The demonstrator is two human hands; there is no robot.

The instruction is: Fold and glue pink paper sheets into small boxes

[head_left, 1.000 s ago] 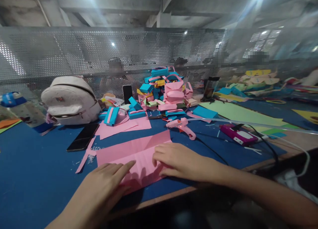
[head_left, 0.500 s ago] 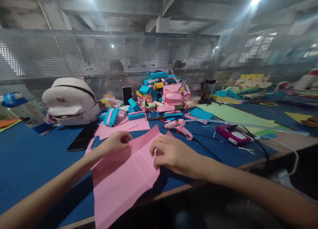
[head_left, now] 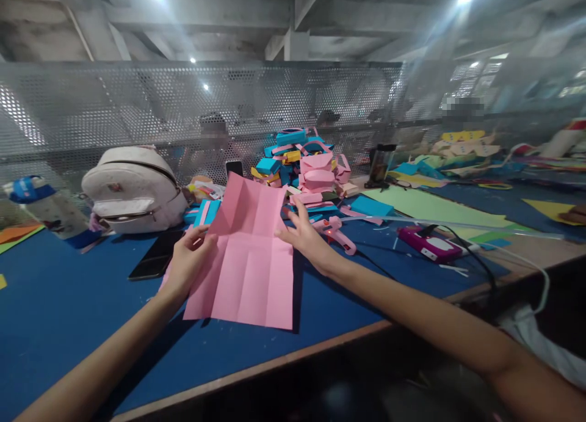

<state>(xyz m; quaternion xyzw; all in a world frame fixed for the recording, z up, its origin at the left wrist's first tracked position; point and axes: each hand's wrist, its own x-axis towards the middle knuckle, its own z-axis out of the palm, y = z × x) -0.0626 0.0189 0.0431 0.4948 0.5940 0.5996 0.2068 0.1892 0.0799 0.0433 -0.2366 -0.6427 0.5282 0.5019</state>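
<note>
A creased sheet of pink paper stands tilted over the blue table top, its lower edge close to the surface. Fold lines run down and across it. At its left edge, my left hand pinches the sheet, with the thumb partly hidden. My right hand is by the right edge, fingers apart, the tips touching or just beside the paper. Right behind that hand lies a pink glue gun with a small red light. More pink paper is partly covered under and behind the sheet.
A black phone lies left of the paper, near a white backpack and a bottle. Folded blue and pink paper pieces are heaped behind. A purple box with cables sits right. A perforated metal screen stands at the back.
The pink sheet has swung up and away from the table's front edge and now faces me. My right hand has loosened and spread its fingers; my left hand has shifted left along the edge.
</note>
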